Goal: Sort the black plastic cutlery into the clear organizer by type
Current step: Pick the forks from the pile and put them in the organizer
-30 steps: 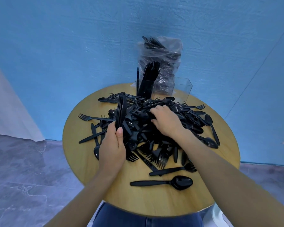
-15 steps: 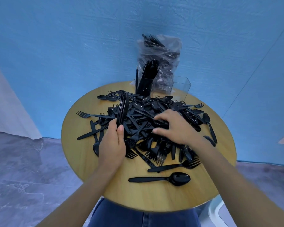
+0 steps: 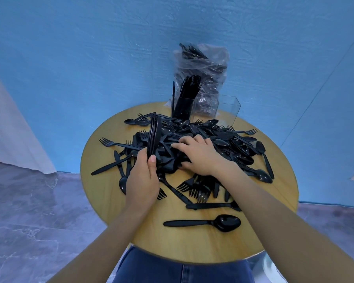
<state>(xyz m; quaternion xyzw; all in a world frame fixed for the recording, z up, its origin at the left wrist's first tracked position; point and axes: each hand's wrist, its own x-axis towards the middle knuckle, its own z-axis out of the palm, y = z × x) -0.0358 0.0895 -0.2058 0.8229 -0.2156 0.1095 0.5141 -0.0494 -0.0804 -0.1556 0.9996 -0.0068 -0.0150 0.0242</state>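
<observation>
While left hand [image 3: 143,180] grips cutlery stack [image 3: 154,137], no labels legible.

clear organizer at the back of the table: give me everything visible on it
The clear organizer stands upright at the table's far edge, behind the cutlery pile. It looks like transparent rigid plastic with open-topped rectangular compartments side by side. The leftmost holds a tight upright bundle of black cutlery, type unclear; the rightmost looks empty; the middle is hard to read. A clear bag of cutlery stands right behind it. Neither hand touches it.
</observation>
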